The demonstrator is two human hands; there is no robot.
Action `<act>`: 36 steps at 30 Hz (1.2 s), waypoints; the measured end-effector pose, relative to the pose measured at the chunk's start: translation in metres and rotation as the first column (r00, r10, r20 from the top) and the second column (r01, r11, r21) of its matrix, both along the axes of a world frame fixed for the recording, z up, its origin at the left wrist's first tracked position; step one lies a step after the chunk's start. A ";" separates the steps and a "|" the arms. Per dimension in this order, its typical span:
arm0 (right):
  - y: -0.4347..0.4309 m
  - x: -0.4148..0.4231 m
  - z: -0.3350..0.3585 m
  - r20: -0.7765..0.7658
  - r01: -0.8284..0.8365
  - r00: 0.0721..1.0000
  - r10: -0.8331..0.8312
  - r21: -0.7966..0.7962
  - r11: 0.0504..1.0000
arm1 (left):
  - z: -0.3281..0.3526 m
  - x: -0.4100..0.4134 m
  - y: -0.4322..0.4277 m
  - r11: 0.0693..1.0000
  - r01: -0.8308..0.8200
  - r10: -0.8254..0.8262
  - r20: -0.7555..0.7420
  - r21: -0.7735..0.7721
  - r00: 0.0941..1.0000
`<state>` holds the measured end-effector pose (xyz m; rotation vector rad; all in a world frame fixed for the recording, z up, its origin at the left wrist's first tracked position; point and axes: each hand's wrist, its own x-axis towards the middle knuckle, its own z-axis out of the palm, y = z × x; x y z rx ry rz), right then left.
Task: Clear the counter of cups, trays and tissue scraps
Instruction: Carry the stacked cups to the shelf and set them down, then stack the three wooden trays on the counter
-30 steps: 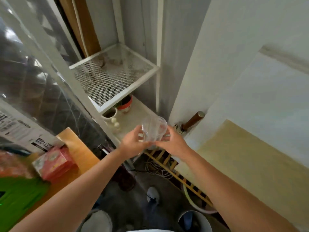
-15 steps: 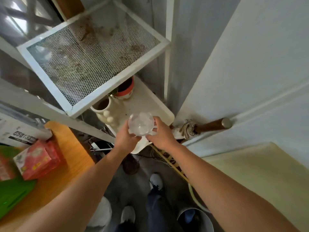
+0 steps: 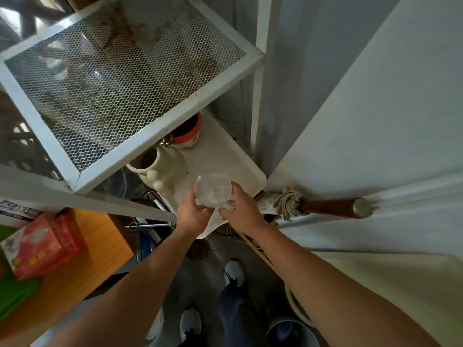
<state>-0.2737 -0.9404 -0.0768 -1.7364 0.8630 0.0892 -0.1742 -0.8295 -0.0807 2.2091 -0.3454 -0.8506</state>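
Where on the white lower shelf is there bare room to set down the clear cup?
Bare shelf lies between the cream vase, the red-rimmed pot and the right rim. The left back corner is crowded by both. Both hands, left and right, hold the clear cup.

The cup [image 3: 213, 189] is clear, glossy plastic. At 11 o'clock, the shelf [image 3: 120, 78] is white-painted metal mesh, grimy. The vase [image 3: 160, 169] looks like matt cream ceramic. At 3 o'clock, a polished wooden handle [image 3: 330, 207]. The worktop [image 3: 100, 249] is smooth orange wood.

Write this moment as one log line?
hands: left + right hold clear cup | place: above white shelf | cup: upright, looks empty
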 end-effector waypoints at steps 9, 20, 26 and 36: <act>0.003 -0.001 -0.006 0.003 0.015 1.000 -0.015 0.037 0.999 | -0.009 0.002 0.003 1.000 -0.014 0.014 -0.003 0.020 1.000; 0.011 -0.018 0.035 -0.196 -0.016 0.981 0.009 -0.034 0.999 | 0.037 -0.006 0.031 0.990 -0.034 0.046 -0.085 0.138 0.995; 0.045 -0.034 0.088 -0.247 -0.182 0.960 0.135 -0.178 0.967 | 0.102 -0.023 0.075 0.977 0.153 -0.169 0.099 0.147 0.981; 0.218 -0.038 0.171 -0.225 -0.495 0.869 0.441 -0.397 0.773 | 0.172 -0.070 0.297 0.988 0.055 -0.089 0.243 0.143 0.966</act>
